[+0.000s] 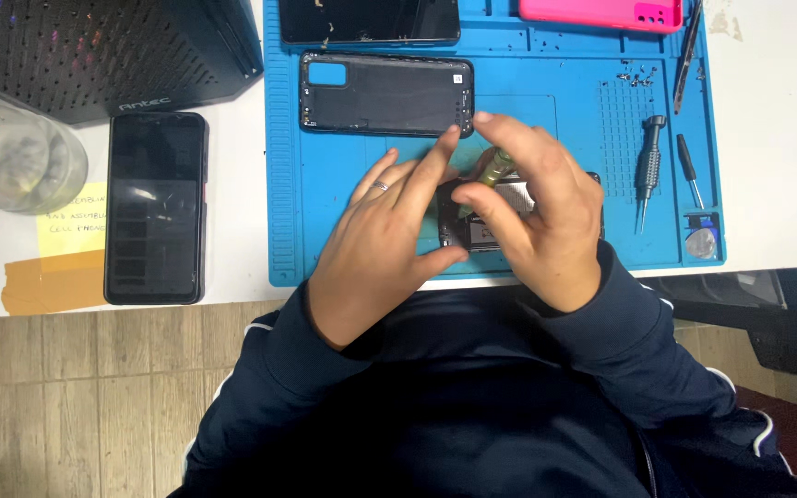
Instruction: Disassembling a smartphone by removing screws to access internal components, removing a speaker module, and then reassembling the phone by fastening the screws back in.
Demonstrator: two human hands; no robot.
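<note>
An opened phone body (489, 219) lies on the blue work mat (343, 231) near the table's front edge, mostly hidden under my hands. My left hand (389, 235) rests on its left side, fingers spread, with a ring on one finger. In my right hand (541, 207) a slim yellowish tool (498, 166) is pinched, its tip down on the phone's inside. A removed dark back cover (386, 94) lies on the mat just beyond my hands.
On the mat's right lie a grey screwdriver (648, 171), a thin black tool (689, 171) and small screws (636, 76). A pink case (601, 13) and a dark phone (369, 20) sit at the back. Left on the white table: another black phone (156, 207), yellow note (71, 221), clear container (11, 152), black perforated box (103, 51).
</note>
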